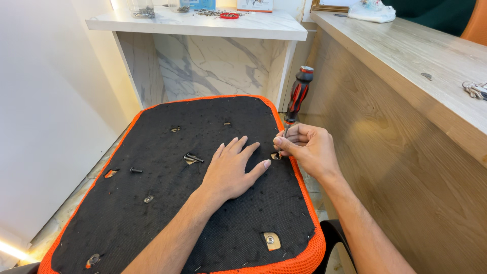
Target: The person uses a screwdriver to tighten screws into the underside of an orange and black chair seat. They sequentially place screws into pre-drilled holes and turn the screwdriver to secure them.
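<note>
An upturned chair seat (152,223) lies in front of me, its underside black fabric with an orange mesh rim. My left hand (231,170) rests flat on the fabric, fingers spread. My right hand (307,147) pinches the shaft of a red and black screwdriver (298,99), which stands nearly upright with its tip at a small hole (275,156) near the seat's right edge. Two loose black bolts (192,158) lie left of my left hand, and another bolt (136,170) lies farther left.
A marble-patterned shelf (203,25) stands behind the seat with small hardware and a red ring on top. A wooden counter (406,56) runs along the right, holding metal parts (476,90). A white wall is at left. More mounting holes dot the fabric, one with a metal plate (271,240).
</note>
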